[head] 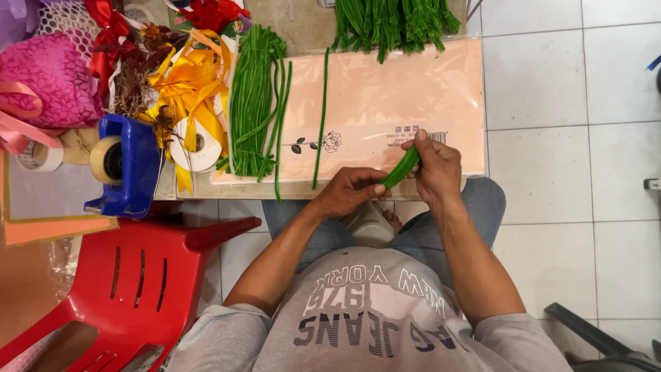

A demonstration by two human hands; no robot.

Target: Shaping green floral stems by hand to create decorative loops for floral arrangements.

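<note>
Seen from above, the left hand [351, 191] and right hand [432, 165] pinch opposite ends of one short green stem [402, 168] over the lap, while many stems [253, 103] lie untouched on the surface [385, 89] beyond the left hand.

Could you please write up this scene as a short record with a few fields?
Setting: a seated person at a low table over a white tiled floor
Left hand: pinches the lower end of a short green stem piece
Right hand: grips the upper end of the same piece
Work surface: pink paper sheets with one single green stem lying on them
Supplies: green stem bundle, yellow ribbon, blue tape dispenser
Beside the person: red plastic chair
</note>
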